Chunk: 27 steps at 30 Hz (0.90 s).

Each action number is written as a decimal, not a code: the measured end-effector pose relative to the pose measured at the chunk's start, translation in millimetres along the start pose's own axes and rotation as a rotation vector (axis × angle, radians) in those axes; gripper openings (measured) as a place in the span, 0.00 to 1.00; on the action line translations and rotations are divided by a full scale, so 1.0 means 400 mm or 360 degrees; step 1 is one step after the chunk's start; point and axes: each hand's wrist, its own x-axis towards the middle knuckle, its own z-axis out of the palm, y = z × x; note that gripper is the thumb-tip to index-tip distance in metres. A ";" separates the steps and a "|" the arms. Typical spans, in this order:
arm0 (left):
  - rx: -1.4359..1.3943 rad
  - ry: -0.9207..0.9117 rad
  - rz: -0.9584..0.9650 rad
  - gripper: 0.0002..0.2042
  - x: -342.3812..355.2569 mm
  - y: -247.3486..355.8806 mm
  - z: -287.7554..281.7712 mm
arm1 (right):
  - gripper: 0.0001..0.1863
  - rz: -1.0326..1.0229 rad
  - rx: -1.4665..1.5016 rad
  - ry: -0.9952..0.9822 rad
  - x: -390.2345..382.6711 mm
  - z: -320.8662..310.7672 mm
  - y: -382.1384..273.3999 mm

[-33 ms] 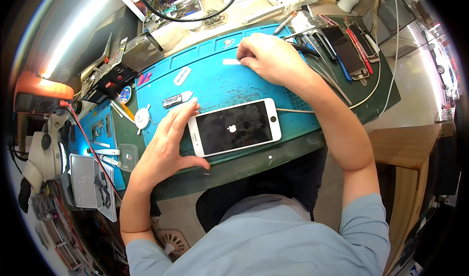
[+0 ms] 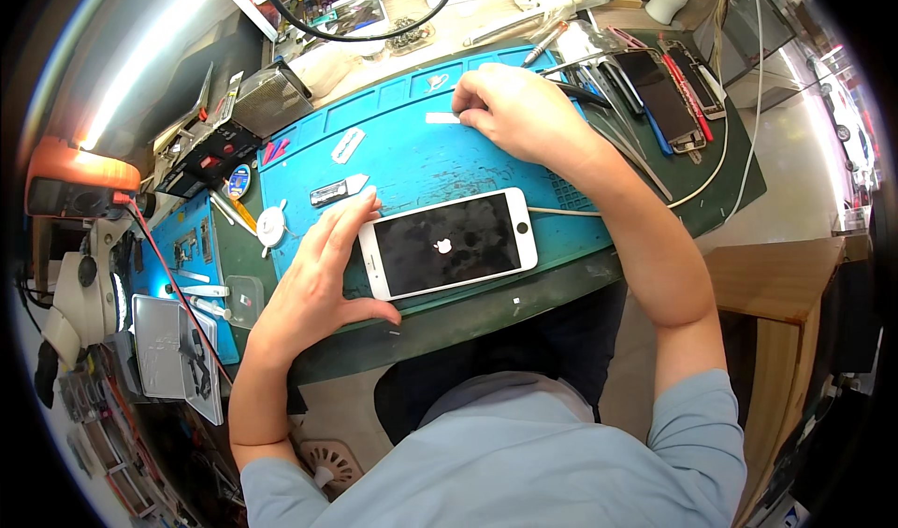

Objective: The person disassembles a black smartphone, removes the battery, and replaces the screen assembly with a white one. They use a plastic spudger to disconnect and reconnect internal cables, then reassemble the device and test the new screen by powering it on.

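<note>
A white smartphone (image 2: 449, 245) lies face up on the blue mat, its dark screen lit with a small white logo. Around its left end rests my left hand (image 2: 313, 280), open, thumb apart from the outstretched fingers. Farther off, my right hand (image 2: 514, 107) has its fingers closed at the end of a small white strip (image 2: 440, 117); the fingertips are partly hidden. Between my left fingertips and the back of the mat lie a small dark-and-white piece (image 2: 339, 191) and a white flat part (image 2: 348, 145). A white cable (image 2: 566, 212) runs from the phone's right end under my right forearm.
Tweezers, a blue tool and opened phone parts (image 2: 655, 88) crowd the right of the blue mat (image 2: 421, 168). On the left stand an orange meter (image 2: 79, 187), a metal-cased device (image 2: 267, 102) and a grey open case (image 2: 164, 346). A black cable loop (image 2: 355, 38) hangs at the top.
</note>
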 end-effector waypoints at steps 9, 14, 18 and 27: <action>-0.0052 0.0000 -0.0023 0.60 0.007 0.018 -0.004 | 0.07 0.0033 0.0004 -0.0015 -0.002 -0.010 -0.010; -0.0039 -0.0020 -0.0115 0.66 0.002 0.022 -0.003 | 0.06 -0.0023 -0.0020 0.0048 -0.003 0.002 -0.002; -0.0061 -0.0036 -0.0142 0.66 0.003 0.025 -0.004 | 0.07 0.0000 0.0005 0.0004 -0.003 -0.007 -0.008; -0.0356 0.0090 -0.0088 0.64 -0.003 -0.012 -0.018 | 0.07 0.0019 -0.0002 -0.0007 -0.002 -0.007 -0.009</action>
